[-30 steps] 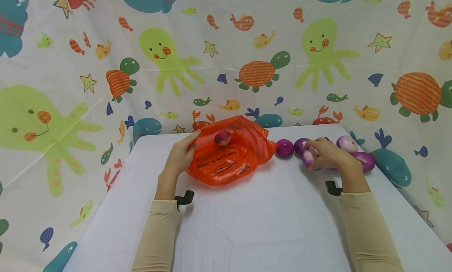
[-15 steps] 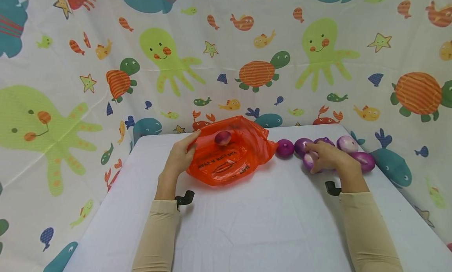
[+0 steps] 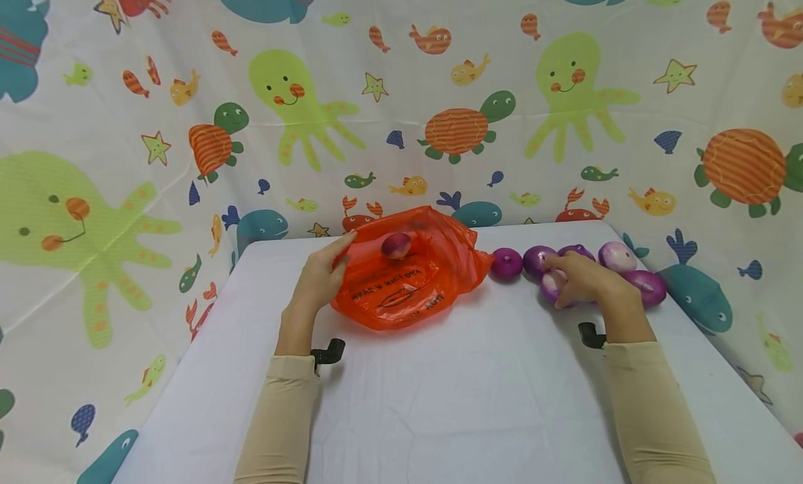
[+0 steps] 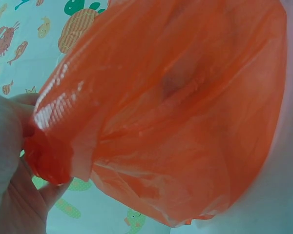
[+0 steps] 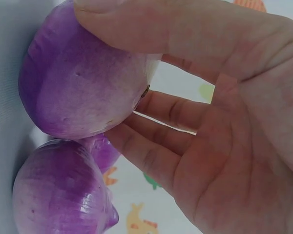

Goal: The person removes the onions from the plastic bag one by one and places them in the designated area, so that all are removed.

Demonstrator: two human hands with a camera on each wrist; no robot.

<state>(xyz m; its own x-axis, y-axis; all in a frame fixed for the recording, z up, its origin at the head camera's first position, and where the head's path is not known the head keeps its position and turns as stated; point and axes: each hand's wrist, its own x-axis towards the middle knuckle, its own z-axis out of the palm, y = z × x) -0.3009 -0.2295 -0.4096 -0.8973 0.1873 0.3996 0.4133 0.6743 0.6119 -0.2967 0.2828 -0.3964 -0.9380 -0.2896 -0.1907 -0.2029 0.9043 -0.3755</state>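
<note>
My left hand (image 3: 323, 278) pinches the left edge of a crumpled orange-red plastic bag (image 3: 433, 261), its film bunched between thumb and fingers in the left wrist view. A purple onion (image 3: 396, 245) shows within the bag's outline; black print lies below it. At the right, the fingers and thumb of my right hand (image 3: 583, 278) are curled around another purple onion (image 3: 553, 287), which still sits low among the others. Up close in the right wrist view, the thumb lies over that onion (image 5: 83, 83) and the fingertips reach its far side.
More purple onions cluster around my right hand: one (image 3: 505, 265) beside the bag, one (image 3: 538, 261) behind the gripped onion, a pale one (image 3: 617, 256) and one (image 3: 646, 287) near the right edge. A white-covered table (image 3: 439, 393) meets a sea-animal curtain (image 3: 401, 86).
My right hand has shifted slightly and lowered around its onion, and an onion behind it shows more. The left hand and the bag have stayed in place.
</note>
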